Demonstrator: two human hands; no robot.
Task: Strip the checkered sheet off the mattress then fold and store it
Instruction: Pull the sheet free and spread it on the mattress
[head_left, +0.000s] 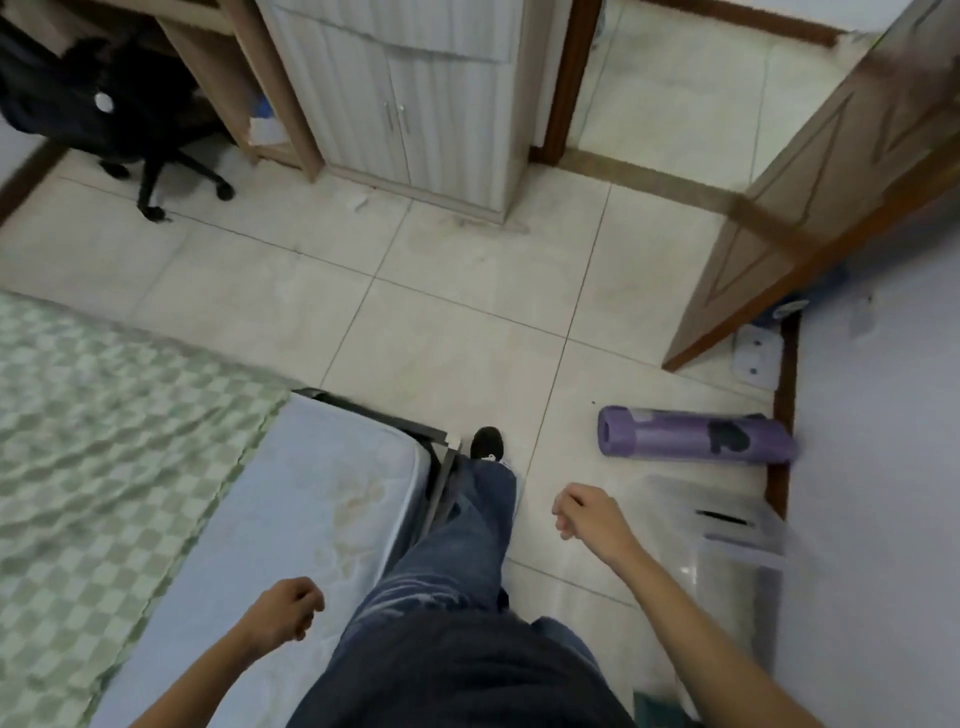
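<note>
head view: the sheet is spread over the left of the mattress, its corner bared, the free edge running diagonally. the left hand hangs over the bare mattress, nearer the sheet; the right hand is off the mattress's right side. both hands' fingers are loosely curled, nothing held. open floor lies beyond the mattress's corner.
</note>
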